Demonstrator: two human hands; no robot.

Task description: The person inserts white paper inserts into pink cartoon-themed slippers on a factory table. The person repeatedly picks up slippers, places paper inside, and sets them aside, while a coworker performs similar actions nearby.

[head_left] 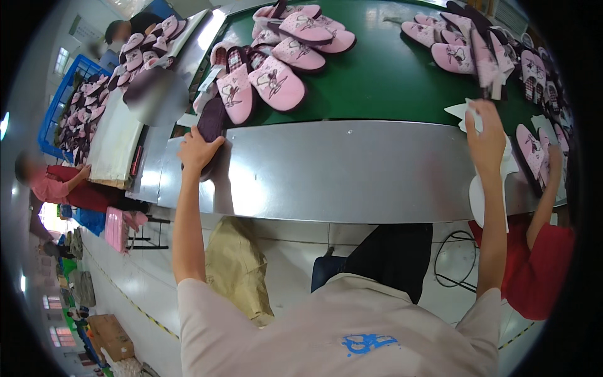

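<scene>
Slipper (212, 118), dark sole showing, gripped by worker's L hand (198, 151) where green belt (389, 88) meets steel ledge (352, 169), prob. for steadiness; R hand (487, 135) curls at white paper (460, 112), can't tell if holding; pink slippers (279, 85) heaped on belt, prob. w/in easy reach

We can read no words for certain: the blue print (367, 343) on the beige shirt (282, 333) is a scrawl to us, and the white tag (210, 79) by the pink slippers (276, 85) is too small.
</scene>
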